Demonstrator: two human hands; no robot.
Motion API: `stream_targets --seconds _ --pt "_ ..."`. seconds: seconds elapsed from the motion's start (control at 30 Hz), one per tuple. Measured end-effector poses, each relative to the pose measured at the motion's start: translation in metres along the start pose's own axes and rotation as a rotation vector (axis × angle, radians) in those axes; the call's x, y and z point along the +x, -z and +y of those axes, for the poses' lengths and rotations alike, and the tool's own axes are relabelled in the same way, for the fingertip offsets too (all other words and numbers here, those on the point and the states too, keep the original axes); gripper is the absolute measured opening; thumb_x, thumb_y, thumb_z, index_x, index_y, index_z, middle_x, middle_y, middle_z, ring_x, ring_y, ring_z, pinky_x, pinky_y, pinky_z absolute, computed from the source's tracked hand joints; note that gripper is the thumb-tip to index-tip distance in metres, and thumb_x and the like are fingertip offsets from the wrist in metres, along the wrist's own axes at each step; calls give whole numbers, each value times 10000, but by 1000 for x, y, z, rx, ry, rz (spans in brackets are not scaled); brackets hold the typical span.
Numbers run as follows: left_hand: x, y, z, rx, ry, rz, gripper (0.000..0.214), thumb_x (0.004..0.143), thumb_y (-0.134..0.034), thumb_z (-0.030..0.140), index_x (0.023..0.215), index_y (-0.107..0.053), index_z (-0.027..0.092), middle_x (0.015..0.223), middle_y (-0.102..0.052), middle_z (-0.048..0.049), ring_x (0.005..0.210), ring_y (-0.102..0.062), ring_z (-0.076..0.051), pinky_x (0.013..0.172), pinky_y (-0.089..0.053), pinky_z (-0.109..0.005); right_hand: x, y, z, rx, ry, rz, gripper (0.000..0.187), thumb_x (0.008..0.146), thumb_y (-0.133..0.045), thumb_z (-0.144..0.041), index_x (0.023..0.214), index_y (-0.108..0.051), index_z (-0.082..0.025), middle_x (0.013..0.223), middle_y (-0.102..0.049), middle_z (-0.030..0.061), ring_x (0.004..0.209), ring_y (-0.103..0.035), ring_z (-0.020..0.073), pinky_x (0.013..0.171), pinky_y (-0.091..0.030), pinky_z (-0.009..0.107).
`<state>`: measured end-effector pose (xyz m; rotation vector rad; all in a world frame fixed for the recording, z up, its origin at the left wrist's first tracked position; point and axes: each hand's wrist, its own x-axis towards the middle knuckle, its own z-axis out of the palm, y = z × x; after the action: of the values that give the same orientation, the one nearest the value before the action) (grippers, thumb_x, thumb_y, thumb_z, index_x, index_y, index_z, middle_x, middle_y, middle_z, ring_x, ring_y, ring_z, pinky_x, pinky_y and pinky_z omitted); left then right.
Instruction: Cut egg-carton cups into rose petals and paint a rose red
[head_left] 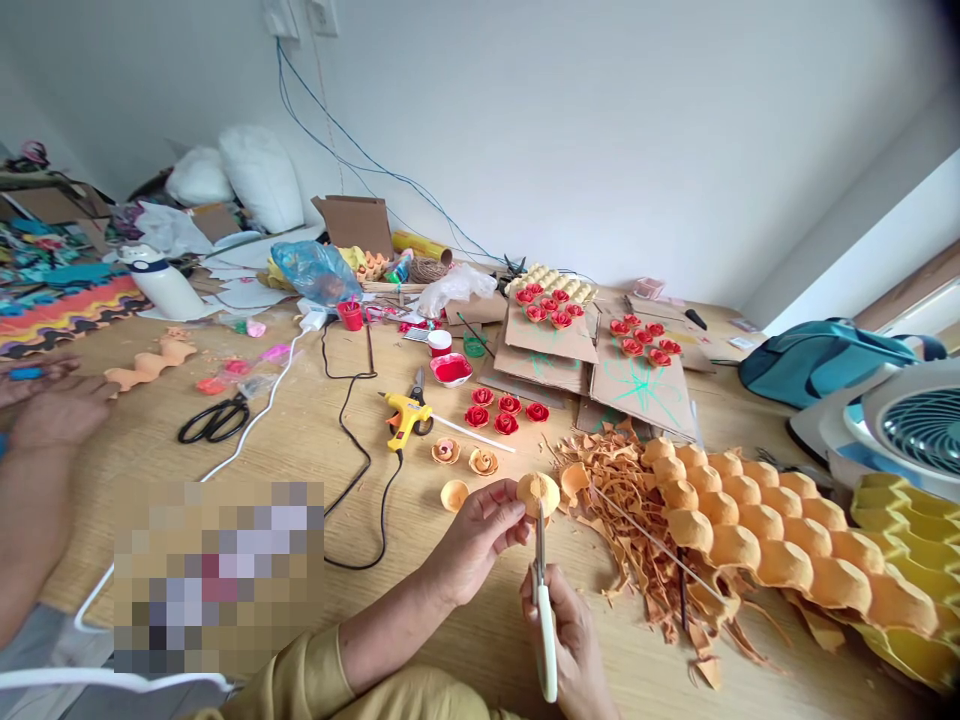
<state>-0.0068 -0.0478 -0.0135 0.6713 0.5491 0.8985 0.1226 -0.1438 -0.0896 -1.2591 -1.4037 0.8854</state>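
My left hand (484, 535) is closed on a small orange egg-carton cup (550, 494), pinching its edge between thumb and fingers. My right hand (571, 640) grips white-handled scissors (545, 635), whose blades point away from me and meet the cup. Just left of it lie another cut cup (454, 495) and two unpainted rolled paper roses (484, 461). A heap of orange carton scraps (626, 510) is close on the right, beside a large orange egg tray (750, 510).
A yellow glue gun (406, 420) with a black cord rests ahead. Red paper roses (507, 404) lie near a dish of red paint (451, 370), with more on cardboard (641, 390). A fan (900, 420) stands right. Another person's hands (56, 410) are at left, near black scissors (215, 418).
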Motion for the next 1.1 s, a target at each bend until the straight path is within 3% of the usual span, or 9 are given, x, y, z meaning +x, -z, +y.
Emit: stream_targets --seconds 0.3,0.43,0.57,0.87,1.1 --pt "1 4 -8 -29 17 3 306 755 -787 384 851 -621 145 732 -602 -2 625 -515 -76 642 -439 -220 -3 -3 5 2 -10 25 352 939 -483 -492 728 -529 -213 670 -498 -11 608 -452 149 569 -380 264" --pt "-3 -2 -5 125 -24 -20 334 780 -752 438 856 -602 150 732 -582 3 607 -502 -76 600 -411 -214 -3 -3 5 -15 -15 54 362 924 -509 -496 706 -539 -209 650 -500 -11 596 -452 150 556 -384 263" --pt "-4 -7 -5 281 -90 -14 358 714 -810 396 845 -581 154 752 -566 13 602 -483 -77 581 -415 -215 -2 -3 5 -34 7 64 350 916 -526 -485 704 -547 -208 650 -514 -8 592 -462 150 553 -388 260" --pt "-3 -2 -14 353 -162 15 313 774 -748 382 893 -567 155 739 -527 18 614 -475 -90 559 -445 -212 -4 -3 6 -57 9 54 336 934 -507 -436 689 -514 -207 641 -488 -14 590 -455 146 563 -377 256" --pt "-4 -3 -8 362 -152 -55 315 791 -741 389 910 -558 162 768 -543 8 635 -507 -101 574 -459 -224 -3 -2 7 -60 18 64 320 921 -526 -430 690 -522 -209 644 -501 -12 593 -464 149 563 -379 256"
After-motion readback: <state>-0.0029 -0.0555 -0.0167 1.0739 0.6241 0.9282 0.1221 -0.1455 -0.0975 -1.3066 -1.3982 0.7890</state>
